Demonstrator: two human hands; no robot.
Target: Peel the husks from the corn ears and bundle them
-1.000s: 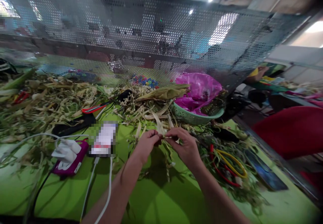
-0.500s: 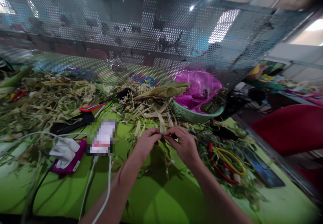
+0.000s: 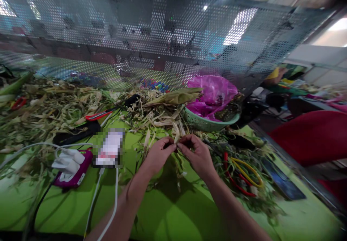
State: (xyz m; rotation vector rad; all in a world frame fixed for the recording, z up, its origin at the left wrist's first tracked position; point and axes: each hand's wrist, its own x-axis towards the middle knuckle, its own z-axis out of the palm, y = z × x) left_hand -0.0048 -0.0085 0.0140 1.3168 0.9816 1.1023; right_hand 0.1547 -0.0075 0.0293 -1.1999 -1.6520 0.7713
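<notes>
Between my two hands is a pale strip of dried corn husk, its upper part standing above the fingertips and thin shreds hanging below. My left hand pinches it between thumb and fingers. From the other side my right hand pinches the same strip, the thumbs nearly touching. Just beyond the hands lies a heap of loose dry husk strips. A long greenish-tan husk rests on that heap, reaching toward a pale green basket that holds a pink plastic bag.
On the left are a phone with white cables, a purple power strip with white plugs, and a red cutter knife. Red and yellow loops lie among shreds at right, beside a dark flat device. A perforated metal panel stands behind.
Both hands stay in nearly the same spot, still pinching the husk strip. The fingers have shifted slightly, and the strip's upper end now leans a little to the right.
</notes>
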